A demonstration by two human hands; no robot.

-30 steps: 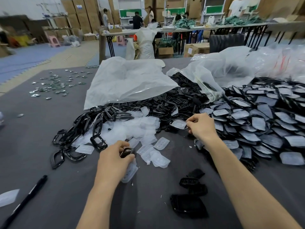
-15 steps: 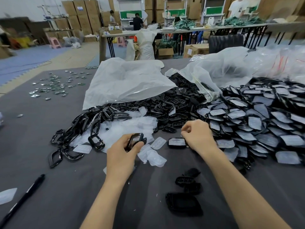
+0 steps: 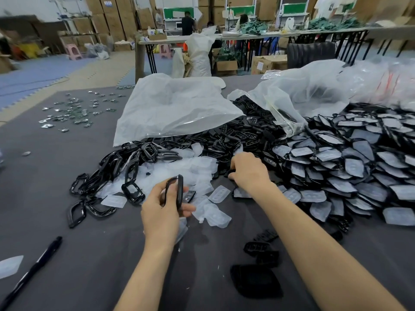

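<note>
Left hand [image 3: 161, 212] has lifted the black frame [image 3: 174, 191] above the table [image 3: 67, 221], thumb and fingers pinching its edges so it stands upright (opening kept clear, likely for fitting). Right hand [image 3: 249, 171] now reaches the heap [image 3: 247, 135], fingers curled round a black part [image 3: 230, 174].

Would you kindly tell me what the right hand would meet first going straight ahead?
Most likely the heap of black parts right beyond the right hand; depth is hard to judge.
</note>
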